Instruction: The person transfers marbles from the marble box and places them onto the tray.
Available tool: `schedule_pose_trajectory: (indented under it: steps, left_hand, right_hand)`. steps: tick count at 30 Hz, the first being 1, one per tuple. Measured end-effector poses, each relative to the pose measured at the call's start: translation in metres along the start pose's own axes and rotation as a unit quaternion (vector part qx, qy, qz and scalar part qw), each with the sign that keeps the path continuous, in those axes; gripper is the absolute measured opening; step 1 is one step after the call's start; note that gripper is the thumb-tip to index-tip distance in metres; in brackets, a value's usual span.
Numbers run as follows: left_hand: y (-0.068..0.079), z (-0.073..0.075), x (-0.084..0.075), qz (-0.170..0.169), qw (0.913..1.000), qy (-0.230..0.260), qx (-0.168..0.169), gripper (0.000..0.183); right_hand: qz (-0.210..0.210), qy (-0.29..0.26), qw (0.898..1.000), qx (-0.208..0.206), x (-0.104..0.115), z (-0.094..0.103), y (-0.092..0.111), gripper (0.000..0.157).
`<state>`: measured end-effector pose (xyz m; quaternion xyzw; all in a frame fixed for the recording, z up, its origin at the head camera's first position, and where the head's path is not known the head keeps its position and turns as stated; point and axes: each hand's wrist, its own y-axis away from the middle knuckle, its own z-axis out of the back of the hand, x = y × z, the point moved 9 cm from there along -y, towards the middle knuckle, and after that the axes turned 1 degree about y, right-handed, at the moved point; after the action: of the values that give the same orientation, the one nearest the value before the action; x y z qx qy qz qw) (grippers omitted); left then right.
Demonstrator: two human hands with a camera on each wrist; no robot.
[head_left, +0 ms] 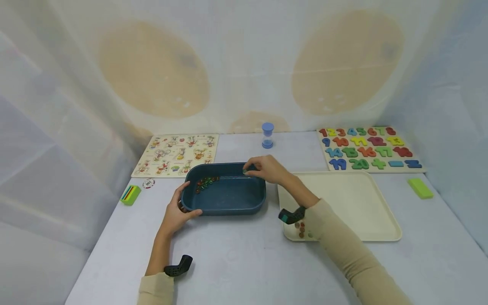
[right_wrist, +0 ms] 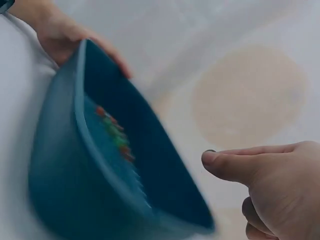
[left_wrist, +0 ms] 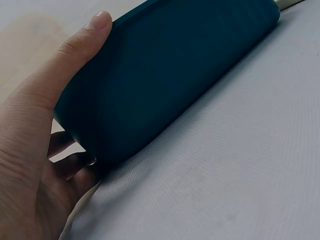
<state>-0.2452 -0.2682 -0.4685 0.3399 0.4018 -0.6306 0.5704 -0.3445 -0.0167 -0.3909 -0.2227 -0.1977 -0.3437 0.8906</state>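
Note:
A deep blue plastic basin stands on the white table, with small shiny red-brown and green beads gathered at its left end. My left hand grips that end, the thumb at the near rim and the fingers round the outer side. In the left wrist view, the thumb of my left hand lies along the basin's wall. My right hand is over the basin's far right corner, pinching a small dark green bead. In the right wrist view, thumb and forefinger meet round the bead, mostly hidden.
A cream tray at right holds several brown and green beads near its front left corner. Behind are a picture board, a blue sand timer and a number puzzle. Green blocks and a round chip lie left.

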Motion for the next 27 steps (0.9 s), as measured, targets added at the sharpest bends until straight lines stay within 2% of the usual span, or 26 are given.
schedule_pose_trajectory:
  steps: [3, 6, 11, 15, 19, 22, 24, 27]
  left_hand:
    - [-0.003, 0.001, 0.01, 0.008, 0.9999, -0.008, -0.005, 0.091]
    - [-0.004, 0.002, 0.015, 0.005, 0.9999, -0.009, -0.012, 0.09]
    - [-0.005, 0.001, 0.016, -0.001, 0.9999, -0.006, -0.011, 0.09]
    - [-0.004, 0.0, 0.018, 0.007, 0.9999, -0.007, -0.01, 0.09]
    - [-0.004, 0.0, 0.018, 0.01, 0.9999, -0.007, -0.009, 0.09]
    - [-0.004, -0.002, 0.017, 0.011, 0.9999, -0.008, -0.007, 0.091]
    - [-0.004, -0.002, 0.017, 0.012, 0.9999, -0.009, -0.006, 0.091]
    - [-0.004, 0.0, 0.018, 0.009, 0.9999, -0.009, -0.008, 0.091]
  right_hand:
    - [-0.028, -0.004, 0.999, -0.032, -0.023, 0.034, 0.04, 0.019]
    - [-0.077, 0.01, 0.996, -0.048, -0.055, 0.053, 0.082, 0.02]
    - [-0.158, 0.034, 0.986, -0.041, -0.107, 0.054, 0.146, 0.018]
    - [-0.194, 0.04, 0.98, -0.024, -0.13, 0.045, 0.173, 0.018]
    - [-0.197, 0.047, 0.979, -0.025, -0.134, 0.044, 0.179, 0.021]
    - [-0.177, 0.04, 0.982, -0.045, -0.123, 0.051, 0.173, 0.025]
    - [-0.155, 0.023, 0.986, -0.061, -0.109, 0.057, 0.159, 0.027]
    - [-0.121, -0.013, 0.99, -0.073, -0.08, 0.059, 0.125, 0.026]
